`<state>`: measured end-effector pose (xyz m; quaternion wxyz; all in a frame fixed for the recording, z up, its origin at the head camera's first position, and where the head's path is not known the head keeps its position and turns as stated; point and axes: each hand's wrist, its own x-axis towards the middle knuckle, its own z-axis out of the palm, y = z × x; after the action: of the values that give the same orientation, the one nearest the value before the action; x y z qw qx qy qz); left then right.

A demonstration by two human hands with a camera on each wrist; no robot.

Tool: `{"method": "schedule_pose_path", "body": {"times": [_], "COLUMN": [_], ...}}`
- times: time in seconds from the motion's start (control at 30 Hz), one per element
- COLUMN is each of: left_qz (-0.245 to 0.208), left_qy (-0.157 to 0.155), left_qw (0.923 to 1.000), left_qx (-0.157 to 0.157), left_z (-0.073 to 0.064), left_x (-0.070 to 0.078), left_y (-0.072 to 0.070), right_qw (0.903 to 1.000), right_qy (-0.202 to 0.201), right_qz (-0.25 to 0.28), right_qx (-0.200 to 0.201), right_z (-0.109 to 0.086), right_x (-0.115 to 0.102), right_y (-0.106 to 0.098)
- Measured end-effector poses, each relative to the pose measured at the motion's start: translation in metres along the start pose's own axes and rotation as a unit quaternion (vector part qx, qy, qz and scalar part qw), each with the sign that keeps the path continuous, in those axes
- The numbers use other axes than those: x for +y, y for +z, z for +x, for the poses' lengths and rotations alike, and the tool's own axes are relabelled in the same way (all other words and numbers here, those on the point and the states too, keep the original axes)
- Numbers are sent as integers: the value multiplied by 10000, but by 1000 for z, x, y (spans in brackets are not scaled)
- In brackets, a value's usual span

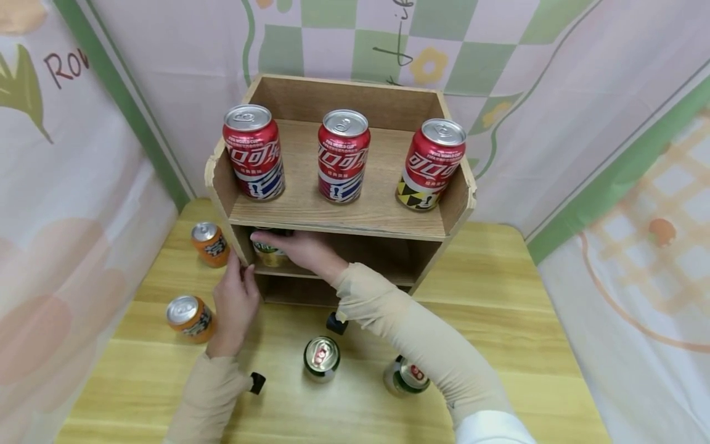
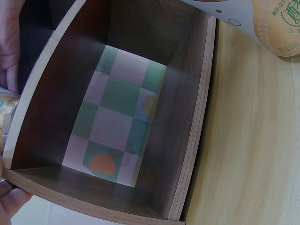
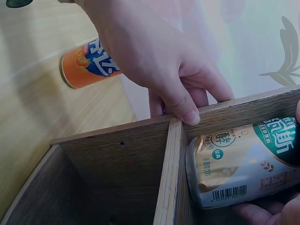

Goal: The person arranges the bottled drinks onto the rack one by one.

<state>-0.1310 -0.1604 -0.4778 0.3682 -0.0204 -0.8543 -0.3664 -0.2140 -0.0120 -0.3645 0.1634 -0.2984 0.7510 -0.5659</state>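
Note:
My right hand (image 1: 310, 251) reaches into the middle compartment of a small wooden shelf (image 1: 299, 166). It grips a gold-and-green drink can (image 3: 234, 164), thumb on one side and fingers on the other. The can stands at the compartment's left end, its base at the board in the right wrist view. My left hand (image 1: 237, 302) holds the shelf's left side panel, with the thumb at the front edge and the fingers round the outside (image 3: 159, 65). Below, the bottom compartment (image 2: 187, 140) holds nothing in the left wrist view.
Three red cola cans, left (image 1: 256, 154), middle (image 1: 344, 157) and right (image 1: 430, 166), stand on the top board. Two orange soda cans (image 1: 211, 245) are on the table left of the shelf. Two green-and-gold cans (image 1: 322, 361) stand in front, one beside my right forearm.

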Motion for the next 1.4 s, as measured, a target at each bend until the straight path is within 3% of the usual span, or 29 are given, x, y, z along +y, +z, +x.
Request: {"method": "schedule_pose_path", "body": {"times": [0.17,0.43,0.83,1.2,1.4], "left_qz": [-8,-1,-1,-59,-82], "left_qy": [-54,-121,-240,-135,-141], "left_qw": [10000,9999,9997,9999,9998], "left_qx": [-29,-44,-39,-61,-94], "left_z": [-1,-1,-1,0,1], "left_x": [0,1,1,0,1], "left_y": [0,0,1,0,0], "right_qw": [9986,9967,9992,9960,9957], "right_qy": [-20,-97,27,280,397], "right_qz": [-474,-489,-376,-682,-601], "right_qx": [214,635,142,507,577], "right_z": [0,0,0,-3,-5], "right_x": [0,1,-1,-4,-6], "right_y": [2,4,2,5,5]}}
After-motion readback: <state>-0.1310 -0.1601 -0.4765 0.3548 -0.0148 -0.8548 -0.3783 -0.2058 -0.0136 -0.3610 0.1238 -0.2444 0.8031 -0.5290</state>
